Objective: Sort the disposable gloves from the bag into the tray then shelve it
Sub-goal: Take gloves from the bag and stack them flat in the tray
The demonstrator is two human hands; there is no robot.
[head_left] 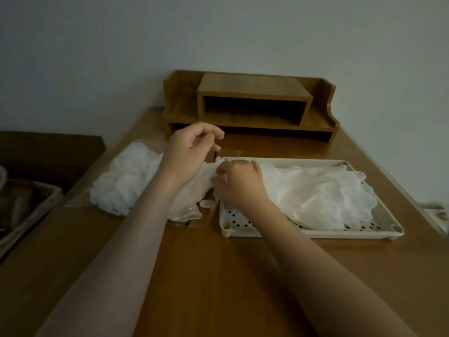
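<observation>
Desk of brown wood (218,276), seen from the head camera, carries everything I work with. Wooden desktop shelf unit with an open middle slot (252,110) stands at the far edge, the tray's eventual home. Cream perforated plastic tray (315,233) lies right of centre, a spread of thin translucent white gloves (323,193) already in it. Heap of crumpled white gloves in clear bag film (126,178) lies to the left, just beside the tray. My right hand (239,183) pinches a single limp glove (192,205) that straddles the tray's left rim. My left hand (192,152) hovers above the heap with fingers curled; I cannot tell whether it holds a scrap of film. Risks, as I judge them: the clinging film may drag several gloves over at once; the draped glove may slip outside the rim; loose gloves overhanging the right side may spill when I lift the tray to the shelf.
</observation>
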